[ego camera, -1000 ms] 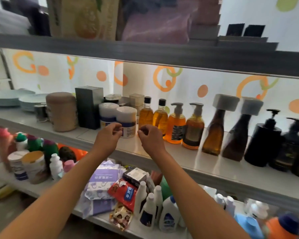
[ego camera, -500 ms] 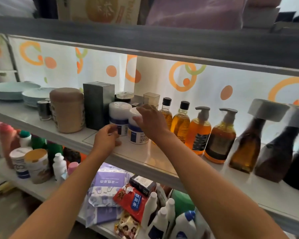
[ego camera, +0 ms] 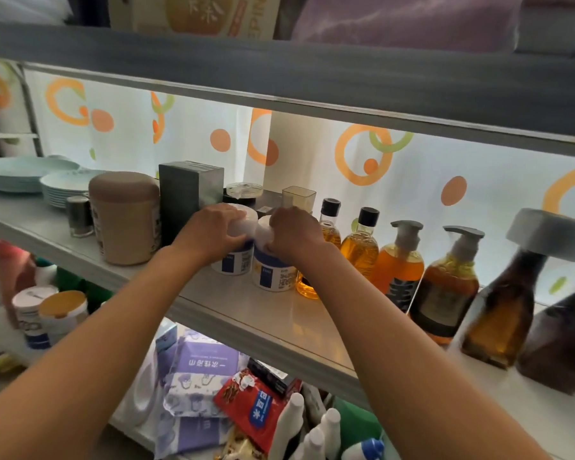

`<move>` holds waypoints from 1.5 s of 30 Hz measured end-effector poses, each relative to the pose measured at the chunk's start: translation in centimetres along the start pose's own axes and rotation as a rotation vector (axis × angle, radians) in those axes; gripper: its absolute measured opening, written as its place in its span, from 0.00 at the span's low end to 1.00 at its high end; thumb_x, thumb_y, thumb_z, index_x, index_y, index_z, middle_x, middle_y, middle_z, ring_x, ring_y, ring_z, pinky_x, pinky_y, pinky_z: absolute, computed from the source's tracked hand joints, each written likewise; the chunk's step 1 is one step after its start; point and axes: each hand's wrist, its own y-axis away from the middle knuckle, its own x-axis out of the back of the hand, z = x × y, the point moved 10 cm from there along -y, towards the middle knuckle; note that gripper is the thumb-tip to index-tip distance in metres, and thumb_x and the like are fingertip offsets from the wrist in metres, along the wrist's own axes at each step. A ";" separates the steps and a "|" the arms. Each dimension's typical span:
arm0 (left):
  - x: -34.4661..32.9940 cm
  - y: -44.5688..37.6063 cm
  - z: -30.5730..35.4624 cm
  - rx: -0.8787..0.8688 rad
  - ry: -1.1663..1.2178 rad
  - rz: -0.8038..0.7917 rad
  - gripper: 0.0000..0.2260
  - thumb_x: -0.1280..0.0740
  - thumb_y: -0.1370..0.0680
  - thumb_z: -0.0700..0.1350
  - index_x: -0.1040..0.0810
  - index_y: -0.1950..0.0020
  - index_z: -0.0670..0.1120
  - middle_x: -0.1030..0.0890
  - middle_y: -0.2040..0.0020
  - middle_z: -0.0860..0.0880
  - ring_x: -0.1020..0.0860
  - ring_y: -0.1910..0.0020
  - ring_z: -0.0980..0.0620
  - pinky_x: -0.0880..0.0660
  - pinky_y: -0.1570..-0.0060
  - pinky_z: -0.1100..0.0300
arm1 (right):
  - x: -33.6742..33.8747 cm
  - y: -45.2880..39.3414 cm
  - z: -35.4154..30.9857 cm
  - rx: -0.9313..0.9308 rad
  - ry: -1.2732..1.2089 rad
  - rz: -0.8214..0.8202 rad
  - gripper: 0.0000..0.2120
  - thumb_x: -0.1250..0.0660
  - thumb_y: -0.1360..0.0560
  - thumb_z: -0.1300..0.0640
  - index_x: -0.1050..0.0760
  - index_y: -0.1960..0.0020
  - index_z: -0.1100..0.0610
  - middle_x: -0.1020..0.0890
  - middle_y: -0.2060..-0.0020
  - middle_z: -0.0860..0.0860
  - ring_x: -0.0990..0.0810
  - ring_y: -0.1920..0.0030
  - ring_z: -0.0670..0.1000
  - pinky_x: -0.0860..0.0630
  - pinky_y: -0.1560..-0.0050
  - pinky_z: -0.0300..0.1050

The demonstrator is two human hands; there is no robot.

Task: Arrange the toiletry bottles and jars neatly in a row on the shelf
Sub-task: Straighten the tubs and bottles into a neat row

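Two white jars with blue labels stand side by side on the middle shelf (ego camera: 279, 320). My left hand (ego camera: 213, 232) is closed over the lid of the left jar (ego camera: 233, 262). My right hand (ego camera: 294, 232) grips the top of the right jar (ego camera: 273, 275). To their right runs a row of amber bottles: two with black caps (ego camera: 361, 247), two pump bottles (ego camera: 400, 263), then dark brown bottles with grey tops (ego camera: 505, 313). A tan jar (ego camera: 125, 217) and a dark box (ego camera: 186, 194) stand to the left.
Stacked pale plates (ego camera: 63, 185) and a small metal cup (ego camera: 78, 215) sit at the shelf's left end. A clear container (ego camera: 297, 195) and a lidded tub (ego camera: 244, 190) stand behind the jars. The lower shelf holds packets, white bottles and tubs.
Both hands have reached forward from the shelf's front edge. The right hand took the right jar first; now the left hand has closed on the left jar. The camera has moved closer.
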 end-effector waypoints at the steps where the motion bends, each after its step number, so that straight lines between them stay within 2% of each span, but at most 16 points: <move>1: 0.3 -0.1 0.4 -0.009 -0.011 0.022 0.29 0.27 0.29 0.58 0.26 0.32 0.47 0.24 0.33 0.47 0.25 0.37 0.47 0.29 0.38 0.52 | -0.1 0.0 0.1 -0.004 -0.007 -0.008 0.21 0.28 0.27 0.50 0.24 0.40 0.60 0.24 0.55 0.52 0.19 0.48 0.55 0.22 0.51 0.47; 5: 1.0 -0.7 0.9 0.007 -0.048 0.050 0.18 0.27 0.27 0.50 0.21 0.41 0.42 0.19 0.44 0.44 0.22 0.48 0.47 0.30 0.49 0.59 | -0.4 -0.2 0.4 -0.023 -0.040 -0.027 0.22 0.28 0.28 0.51 0.26 0.38 0.59 0.19 0.46 0.55 0.19 0.47 0.56 0.20 0.47 0.49; 7: 1.0 -1.0 1.1 0.022 -0.090 0.025 0.14 0.28 0.26 0.50 0.20 0.46 0.43 0.19 0.49 0.44 0.25 0.56 0.50 0.33 0.55 0.60 | -0.5 -0.2 0.4 -0.033 -0.045 -0.027 0.23 0.28 0.28 0.51 0.26 0.37 0.60 0.19 0.44 0.56 0.19 0.47 0.56 0.20 0.47 0.48; 9: 1.0 -1.4 1.5 0.027 -0.131 -0.026 0.11 0.28 0.26 0.50 0.20 0.49 0.44 0.19 0.52 0.45 0.27 0.59 0.52 0.35 0.58 0.60 | -0.6 -0.2 0.4 -0.041 -0.031 -0.025 0.23 0.27 0.27 0.51 0.26 0.37 0.60 0.19 0.44 0.56 0.19 0.47 0.56 0.22 0.48 0.47; 15: 0.5 -1.8 1.5 0.053 -0.164 -0.138 0.10 0.31 0.24 0.47 0.21 0.45 0.45 0.19 0.48 0.46 0.24 0.54 0.49 0.33 0.56 0.59 | -0.9 -0.1 0.3 -0.046 0.006 -0.018 0.22 0.29 0.25 0.52 0.27 0.36 0.60 0.19 0.43 0.56 0.19 0.45 0.56 0.23 0.49 0.46; 19: 0.0 -1.9 2.3 0.066 -0.298 -0.236 0.02 0.37 0.21 0.45 0.26 0.51 0.47 0.20 0.50 0.44 0.25 0.57 0.48 0.32 0.59 0.56 | -1.2 -0.2 0.3 -0.042 0.012 -0.032 0.21 0.30 0.24 0.54 0.28 0.34 0.59 0.19 0.42 0.56 0.19 0.45 0.55 0.26 0.50 0.45; 21: -0.1 -1.5 2.4 0.087 -0.344 -0.306 0.03 0.38 0.21 0.45 0.26 0.49 0.47 0.21 0.50 0.44 0.24 0.55 0.47 0.30 0.58 0.55 | -1.6 0.0 0.4 -0.065 -0.025 -0.060 0.21 0.30 0.23 0.54 0.28 0.33 0.60 0.20 0.40 0.56 0.20 0.43 0.56 0.25 0.48 0.45; 23: -0.2 -1.1 2.4 0.098 -0.375 -0.341 0.11 0.36 0.23 0.50 0.25 0.42 0.49 0.23 0.47 0.46 0.24 0.51 0.47 0.26 0.55 0.53 | -2.0 0.3 0.7 -0.080 -0.051 -0.076 0.27 0.31 0.23 0.53 0.34 0.28 0.61 0.27 0.31 0.59 0.28 0.32 0.58 0.29 0.36 0.50; 24: 0.1 -0.8 2.8 0.087 -0.394 -0.320 0.14 0.34 0.25 0.54 0.26 0.41 0.51 0.23 0.45 0.47 0.24 0.49 0.47 0.24 0.53 0.52 | -1.9 0.7 0.7 -0.081 -0.054 -0.078 0.31 0.32 0.22 0.52 0.39 0.24 0.61 0.35 0.25 0.60 0.37 0.25 0.59 0.36 0.28 0.52; 26: 0.9 0.3 4.1 0.054 -0.331 -0.220 0.14 0.32 0.27 0.54 0.27 0.44 0.52 0.23 0.42 0.50 0.25 0.47 0.48 0.23 0.50 0.48 | -0.7 2.2 0.5 -0.043 -0.082 -0.012 0.36 0.35 0.21 0.52 0.49 0.21 0.62 0.48 0.20 0.58 0.53 0.20 0.56 0.51 0.23 0.53; 27: 1.0 1.0 5.0 0.037 -0.265 -0.169 0.12 0.32 0.26 0.50 0.26 0.44 0.51 0.23 0.41 0.49 0.25 0.45 0.48 0.23 0.48 0.48 | 0.1 3.1 0.6 -0.022 -0.115 0.047 0.35 0.36 0.20 0.54 0.50 0.21 0.62 0.49 0.20 0.57 0.55 0.20 0.55 0.53 0.23 0.52; 31: 0.6 3.6 8.0 0.005 -0.057 -0.040 0.17 0.35 0.23 0.40 0.25 0.34 0.47 0.23 0.35 0.47 0.27 0.35 0.48 0.27 0.37 0.49 | 1.9 8.5 2.2 -0.019 -0.260 0.164 0.29 0.40 0.20 0.61 0.46 0.21 0.59 0.44 0.21 0.55 0.52 0.20 0.53 0.51 0.23 0.51; 34: 0.5 4.8 10.1 0.068 0.137 0.040 0.12 0.36 0.22 0.40 0.23 0.38 0.45 0.21 0.39 0.48 0.24 0.41 0.49 0.25 0.40 0.52 | 2.1 12.8 5.4 -0.082 -0.314 0.200 0.28 0.41 0.20 0.61 0.43 0.22 0.59 0.39 0.22 0.54 0.46 0.21 0.53 0.46 0.23 0.48; 37: -1.3 6.6 11.8 0.208 0.450 0.076 0.07 0.36 0.21 0.41 0.21 0.44 0.44 0.20 0.48 0.50 0.23 0.49 0.51 0.25 0.48 0.57 | 2.2 16.4 9.5 -0.236 -0.432 0.235 0.22 0.41 0.20 0.62 0.35 0.26 0.59 0.30 0.28 0.55 0.33 0.28 0.55 0.35 0.31 0.46; 40: -4.6 7.9 14.1 0.200 0.562 0.016 0.09 0.36 0.21 0.40 0.20 0.42 0.45 0.18 0.46 0.49 0.22 0.48 0.54 0.28 0.48 0.62 | 0.9 18.3 12.1 -0.320 -0.551 0.242 0.20 0.41 0.20 0.63 0.30 0.29 0.59 0.24 0.33 0.55 0.27 0.32 0.53 0.32 0.37 0.41; 45: -6.7 8.5 15.4 0.219 0.618 0.063 0.13 0.38 0.22 0.36 0.18 0.41 0.44 0.18 0.44 0.49 0.21 0.45 0.52 0.30 0.47 0.63 | -1.6 18.4 13.1 -0.375 -0.731 0.183 0.21 0.38 0.22 0.62 0.27 0.30 0.55 0.23 0.33 0.52 0.25 0.33 0.50 0.31 0.35 0.40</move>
